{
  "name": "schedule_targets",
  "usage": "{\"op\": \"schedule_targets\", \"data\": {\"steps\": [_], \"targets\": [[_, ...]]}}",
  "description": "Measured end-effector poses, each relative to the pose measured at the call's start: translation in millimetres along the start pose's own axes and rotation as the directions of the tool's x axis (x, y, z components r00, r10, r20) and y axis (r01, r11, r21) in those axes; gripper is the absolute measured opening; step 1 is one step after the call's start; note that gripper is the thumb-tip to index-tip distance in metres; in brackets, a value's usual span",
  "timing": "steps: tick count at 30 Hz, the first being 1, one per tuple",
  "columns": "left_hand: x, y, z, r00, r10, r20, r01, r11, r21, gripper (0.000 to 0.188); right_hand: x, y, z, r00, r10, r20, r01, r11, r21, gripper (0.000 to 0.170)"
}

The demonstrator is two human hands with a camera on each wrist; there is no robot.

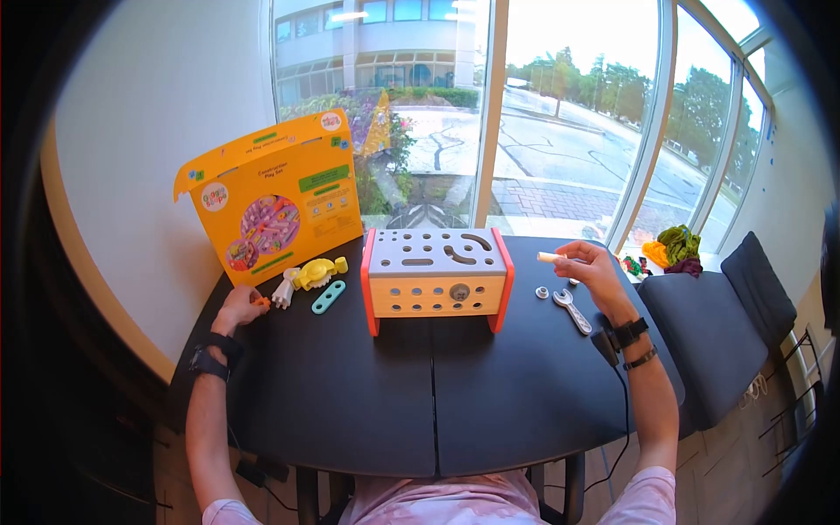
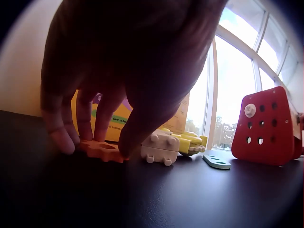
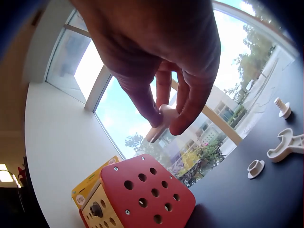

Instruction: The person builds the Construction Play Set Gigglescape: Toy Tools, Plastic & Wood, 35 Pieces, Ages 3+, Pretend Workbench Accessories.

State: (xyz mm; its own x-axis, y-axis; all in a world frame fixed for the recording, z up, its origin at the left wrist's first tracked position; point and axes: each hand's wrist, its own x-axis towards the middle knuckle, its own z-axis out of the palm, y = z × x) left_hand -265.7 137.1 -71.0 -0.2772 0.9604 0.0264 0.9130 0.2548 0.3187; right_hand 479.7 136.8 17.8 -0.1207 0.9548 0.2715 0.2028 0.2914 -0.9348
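At the table's left, my left hand (image 1: 238, 308) pinches a flat orange toy piece (image 2: 103, 151) with a scalloped edge and a hole. It lies low at the tabletop, thumb on one side and fingers on the other. Over the right side, my right hand (image 1: 591, 269) is raised and holds a small white toy bolt (image 1: 549, 257) between thumb and fingertips. In the right wrist view the bolt (image 3: 165, 118) is blurred, its shaft tilted down and left. Between the hands stands a toy workbench (image 1: 437, 293) with red ends, a grey holed top and a grey bolt in its front.
Beside my left hand lie a white toy block (image 2: 160, 148), a yellow toy piece (image 1: 317, 273) and a teal holed strip (image 1: 328, 297). An orange box (image 1: 289, 184) stands behind. Below my right hand are a toy wrench (image 1: 573, 313), a nut (image 3: 255, 168) and a screw (image 3: 283, 108).
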Motion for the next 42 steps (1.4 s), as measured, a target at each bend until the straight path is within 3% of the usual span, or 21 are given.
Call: {"op": "schedule_targets", "data": {"steps": [5,8,11,17,21,26,28,31,34,42], "targets": [[-13,-10,-10,0.993,0.039,-0.107,-0.05,0.994,-0.099,0.036,-19,-26,13,1.0,0.026,0.0,-0.025,0.98,0.196,0.035],[-10,-14,-16,0.986,0.003,-0.168,-0.062,0.937,-0.344,0.028,-27,-39,16,1.0,0.018,0.015,-0.021,0.973,0.231,0.035],[-12,2,-25,0.916,0.113,-0.386,-0.298,0.835,-0.463,0.021,-32,-48,20,0.999,0.025,0.044,-0.035,0.973,0.226,0.033],[-78,116,-64,0.953,0.228,-0.201,-0.3,0.609,-0.734,0.027,-39,-63,42,0.987,-0.025,0.162,-0.008,0.98,0.2,0.026],[-111,174,-64,0.924,0.373,-0.088,-0.262,0.446,-0.856,0.029,-46,-73,65,0.967,-0.062,0.249,0.034,0.993,0.116,0.023],[-127,216,-50,0.852,0.522,-0.045,-0.293,0.405,-0.866,0.031,-50,-71,94,0.903,-0.167,0.396,0.171,0.985,0.025,0.022],[-130,228,-43,0.829,0.556,-0.052,-0.312,0.384,-0.869,0.029,-57,-77,105,0.9,-0.146,0.411,0.185,0.981,-0.056,0.02],[-139,246,-44,0.844,0.535,-0.028,-0.325,0.47,-0.82,0.025,-62,-75,125,0.889,-0.172,0.425,0.244,0.962,-0.12,0.02],[-127,248,-22,0.818,0.566,-0.103,-0.436,0.492,-0.754,0.024,-61,-69,141,0.867,-0.218,0.448,0.316,0.936,-0.157,0.023],[-138,269,-6,0.796,0.574,-0.19,-0.549,0.556,-0.624,0.022,-50,-67,177,0.811,-0.278,0.514,0.428,0.881,-0.199,0.021]]}}
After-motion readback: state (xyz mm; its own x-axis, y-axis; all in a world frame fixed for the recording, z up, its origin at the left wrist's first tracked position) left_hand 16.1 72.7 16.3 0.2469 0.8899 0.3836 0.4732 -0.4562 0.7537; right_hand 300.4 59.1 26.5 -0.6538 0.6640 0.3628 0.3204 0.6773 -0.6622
